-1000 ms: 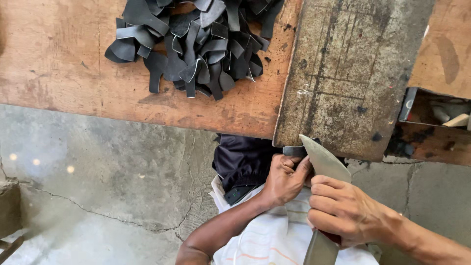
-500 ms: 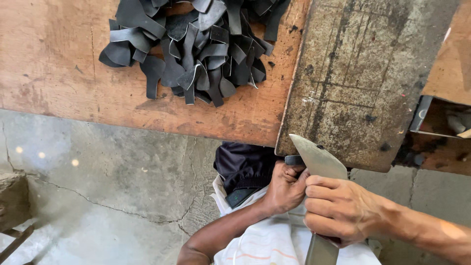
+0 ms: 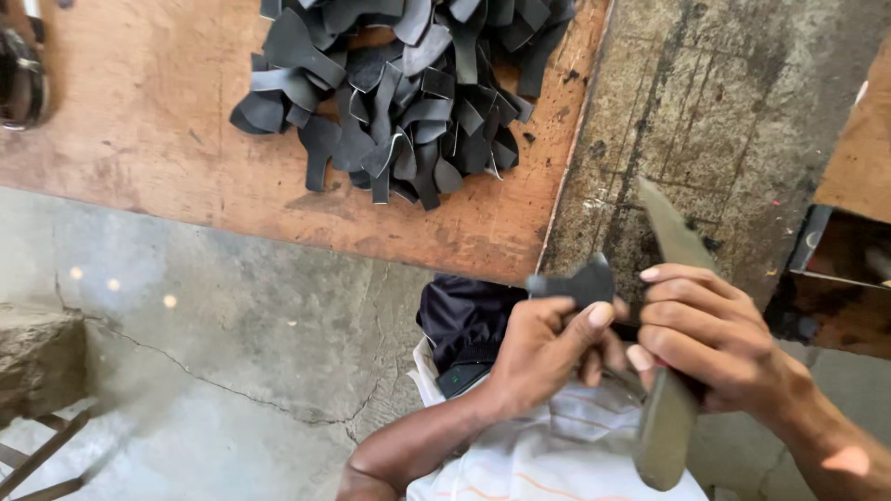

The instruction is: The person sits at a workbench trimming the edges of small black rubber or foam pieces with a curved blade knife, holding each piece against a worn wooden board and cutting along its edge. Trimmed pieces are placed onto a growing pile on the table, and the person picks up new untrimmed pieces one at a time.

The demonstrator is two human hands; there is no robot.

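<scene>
Fingers of left hand (image 3: 543,348) pinch a small black rubber piece (image 3: 577,283) upright beside the broad grey blade (image 3: 670,232), which right hand (image 3: 710,348) clamps, keeping the edge near.

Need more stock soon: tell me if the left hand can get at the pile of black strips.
Probably yes, once emptied. The left hand now pinches a black piece, and the pile lies up the wooden board with nothing between. The right hand holds the blade off to the side.
</scene>
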